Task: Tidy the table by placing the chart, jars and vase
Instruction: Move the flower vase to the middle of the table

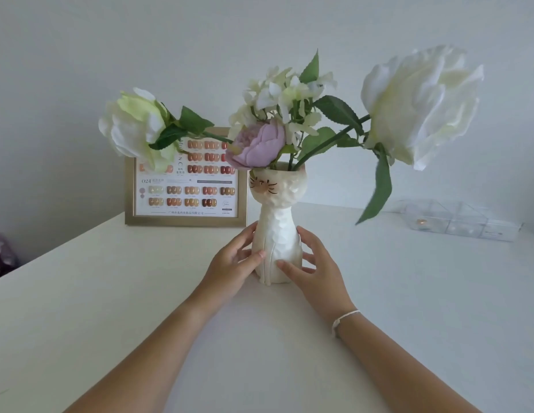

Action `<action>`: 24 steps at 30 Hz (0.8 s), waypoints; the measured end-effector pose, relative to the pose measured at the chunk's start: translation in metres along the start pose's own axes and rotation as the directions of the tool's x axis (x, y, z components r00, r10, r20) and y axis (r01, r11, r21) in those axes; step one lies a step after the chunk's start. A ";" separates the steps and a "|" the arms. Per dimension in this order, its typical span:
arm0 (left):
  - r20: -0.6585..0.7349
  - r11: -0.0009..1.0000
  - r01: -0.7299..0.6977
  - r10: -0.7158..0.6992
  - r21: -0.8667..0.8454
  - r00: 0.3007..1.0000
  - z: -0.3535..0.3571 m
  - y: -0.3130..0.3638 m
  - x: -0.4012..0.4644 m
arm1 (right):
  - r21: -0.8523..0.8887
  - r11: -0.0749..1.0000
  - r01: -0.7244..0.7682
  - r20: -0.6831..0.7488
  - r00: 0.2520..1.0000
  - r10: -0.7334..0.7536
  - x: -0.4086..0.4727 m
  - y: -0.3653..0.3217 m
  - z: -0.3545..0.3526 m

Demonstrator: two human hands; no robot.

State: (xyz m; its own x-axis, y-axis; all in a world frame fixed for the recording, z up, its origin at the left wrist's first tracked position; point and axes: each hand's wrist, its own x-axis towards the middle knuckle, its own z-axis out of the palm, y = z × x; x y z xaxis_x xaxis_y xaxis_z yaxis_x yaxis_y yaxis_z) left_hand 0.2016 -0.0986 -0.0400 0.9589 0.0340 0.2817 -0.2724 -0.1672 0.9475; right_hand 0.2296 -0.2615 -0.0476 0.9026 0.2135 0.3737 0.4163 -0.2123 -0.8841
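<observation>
A cream cat-shaped vase (pixel 277 231) stands upright in the middle of the white table (pixel 140 293), holding white and lilac flowers (pixel 268 144). My left hand (pixel 234 260) cups the vase's lower left side and my right hand (pixel 315 265) cups its lower right side, fingers spread against it. Behind the vase, a gold-framed nail colour chart (pixel 185 186) leans upright against the wall, partly hidden by the flowers. No jars are in view.
A clear plastic compartment box (pixel 456 219) lies at the back right of the table. A dark purple object (pixel 1 254) shows past the table's left edge. The wall runs close behind the chart.
</observation>
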 end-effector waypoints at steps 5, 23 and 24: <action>-0.003 1.000 0.002 -0.002 -0.014 1.000 0.006 -0.004 0.009 | 0.036 0.999 -0.003 -0.023 1.000 0.004 0.005 0.007 -0.004; -0.015 0.999 -0.035 0.035 -0.009 0.999 0.098 -0.012 0.094 | -0.009 0.999 -0.049 -0.120 0.992 0.047 0.064 0.042 -0.078; -0.010 0.999 -0.037 0.037 -0.008 0.999 0.102 -0.013 0.101 | -0.013 0.999 -0.050 -0.126 0.991 0.048 0.069 0.045 -0.082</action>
State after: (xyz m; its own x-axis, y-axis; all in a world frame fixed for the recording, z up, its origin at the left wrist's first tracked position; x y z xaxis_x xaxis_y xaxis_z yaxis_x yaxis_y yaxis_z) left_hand 0.3101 -0.1935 -0.0387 0.9475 0.0377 0.3176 -0.3080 -0.1602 0.9378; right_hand 0.3194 -0.3345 -0.0383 0.9281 0.0808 0.3633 0.3720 -0.2348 -0.8981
